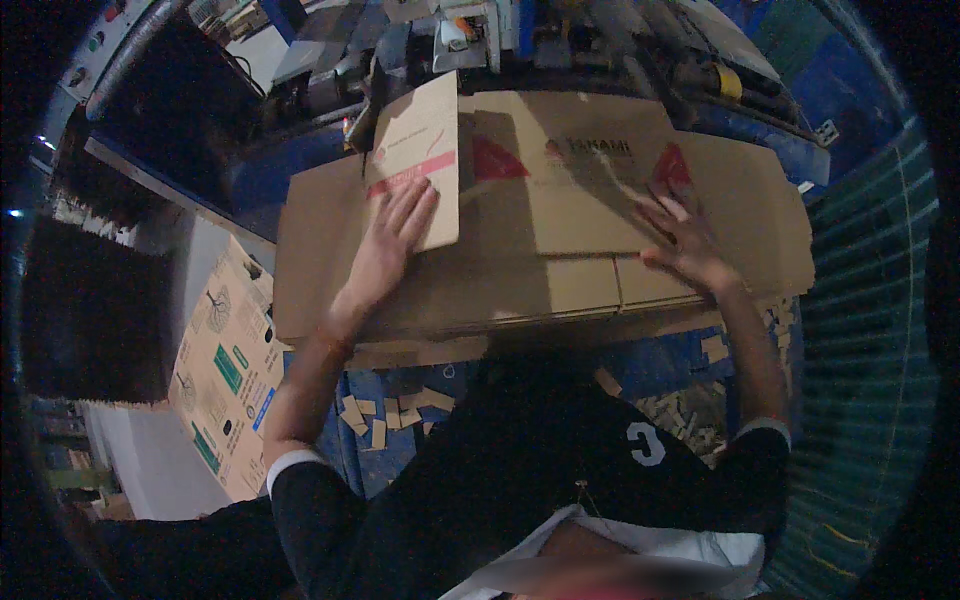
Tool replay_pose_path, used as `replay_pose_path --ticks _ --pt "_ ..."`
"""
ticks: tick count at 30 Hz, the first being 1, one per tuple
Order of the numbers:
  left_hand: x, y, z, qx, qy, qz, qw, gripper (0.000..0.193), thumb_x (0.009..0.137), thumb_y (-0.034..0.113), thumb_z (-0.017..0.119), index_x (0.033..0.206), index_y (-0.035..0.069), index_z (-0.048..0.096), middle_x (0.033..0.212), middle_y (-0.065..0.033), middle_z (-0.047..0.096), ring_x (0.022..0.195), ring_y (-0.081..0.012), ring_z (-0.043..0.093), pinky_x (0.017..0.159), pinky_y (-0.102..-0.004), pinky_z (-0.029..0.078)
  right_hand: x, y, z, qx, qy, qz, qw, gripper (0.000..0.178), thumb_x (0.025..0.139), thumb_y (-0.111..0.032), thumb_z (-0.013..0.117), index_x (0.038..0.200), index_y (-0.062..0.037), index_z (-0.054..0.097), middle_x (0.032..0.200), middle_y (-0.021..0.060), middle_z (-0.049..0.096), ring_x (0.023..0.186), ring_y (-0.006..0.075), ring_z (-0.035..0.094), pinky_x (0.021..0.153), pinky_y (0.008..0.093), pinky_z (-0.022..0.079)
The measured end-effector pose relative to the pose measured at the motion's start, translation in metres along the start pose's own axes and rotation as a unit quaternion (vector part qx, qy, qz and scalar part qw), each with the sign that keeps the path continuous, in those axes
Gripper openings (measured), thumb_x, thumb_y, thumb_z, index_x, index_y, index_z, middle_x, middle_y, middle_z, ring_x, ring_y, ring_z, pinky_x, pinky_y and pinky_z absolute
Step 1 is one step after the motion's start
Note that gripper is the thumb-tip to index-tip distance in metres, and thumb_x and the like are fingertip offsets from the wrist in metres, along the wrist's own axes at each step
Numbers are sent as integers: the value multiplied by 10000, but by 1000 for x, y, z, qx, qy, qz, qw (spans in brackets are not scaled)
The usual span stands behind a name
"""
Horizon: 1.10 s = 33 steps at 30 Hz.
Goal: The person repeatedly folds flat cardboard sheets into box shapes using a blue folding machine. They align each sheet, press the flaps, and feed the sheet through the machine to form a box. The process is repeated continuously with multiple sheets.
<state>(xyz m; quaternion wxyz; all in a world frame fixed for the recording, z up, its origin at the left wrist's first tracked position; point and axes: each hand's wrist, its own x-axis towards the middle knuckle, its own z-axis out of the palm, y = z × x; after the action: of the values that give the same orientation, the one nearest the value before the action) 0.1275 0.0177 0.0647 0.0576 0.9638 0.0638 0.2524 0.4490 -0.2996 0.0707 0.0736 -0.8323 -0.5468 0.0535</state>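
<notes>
A stack of flat brown cardboard box blanks (580, 225) with red and dark print lies across the surface in front of me. On its left part stands out a paler cardboard panel (432, 135) with a red band; whether it is a folded flap or a separate piece I cannot tell. My left hand (393, 235) rests on the lower part of this panel, its fingers stretched out and close together. Farther right, my right hand (685, 240) is open with fingers spread over the top blank, near a red printed mark. Whether its fingertips touch the cardboard is unclear.
Beyond the stack stands a machine with dark rollers (395, 45) and a blue frame (740, 130). Small cardboard offcuts (395, 412) lie scattered below the stack's near edge. A printed cardboard sheet (228, 370) leans at the left. Green corrugated sheeting (860, 340) runs along the right.
</notes>
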Motion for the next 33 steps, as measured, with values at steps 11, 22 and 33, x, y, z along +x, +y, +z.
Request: replay_pose_path --ticks 11,22,33 --pt "126 -78 48 121 169 -175 962 610 874 235 571 1371 3 305 1333 -203 432 1206 -362 432 963 -485 381 164 65 38 -83 254 -4 964 454 882 -323 586 1291 -133 529 1409 124 419 1297 316 377 1080 424 279" --pt "-106 21 -19 -2 455 -523 721 760 914 300 555 1403 -121 155 1481 -291 164 1392 -384 142 1135 -426 125 -43 4 -4 10 44 20 999 429 893 -337 572 1240 -84 554 1328 184 473 1172 317 494 1004 409 359" --pt "-86 26 4 73 387 -605 692 887 811 305 651 1431 -53 128 1412 -397 123 1316 -578 51 1074 -606 108 63 127 15 52 155 24 986 408 905 -313 545 1201 -32 559 1261 192 522 1104 306 529 952 400 400"
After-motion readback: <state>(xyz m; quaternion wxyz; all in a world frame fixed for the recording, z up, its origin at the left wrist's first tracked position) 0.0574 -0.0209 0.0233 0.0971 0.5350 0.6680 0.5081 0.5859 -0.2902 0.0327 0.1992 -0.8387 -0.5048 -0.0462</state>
